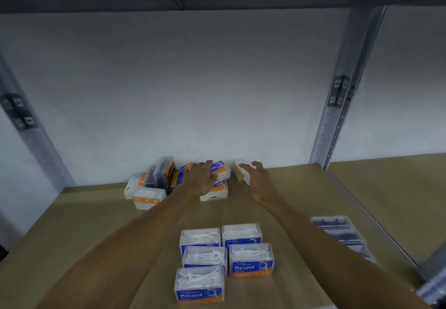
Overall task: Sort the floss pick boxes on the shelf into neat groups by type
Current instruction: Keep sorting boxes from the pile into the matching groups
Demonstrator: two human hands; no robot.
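past left fingers (209, 163), right fingers (257, 164): white wall (193, 79), grey upright (342, 105); wooden shelf (96, 224) beneath. left flat on blue-orange box (222, 169), right curled round orange-white box (241, 176).

Both hands reach to the back of a wooden shelf board (96, 212). Just beyond the fingertips, the white back wall (193, 91) closes the way. Left of the left hand (201, 179), a jumbled pile of floss boxes (149, 188) fills the back. A blue-and-orange box (220, 169) lies under its fingers, with a lower box (214, 193) just nearer. A tilted box (240, 175) sits at the right hand (257, 183). A narrow bare strip runs between the hands. Right of the right hand, open board reaches a grey upright post (337, 115). Between the forearms, behind the wrists, sits a block of five Round boxes (251, 260). Dark boxes (342, 233) lie right of the right forearm.
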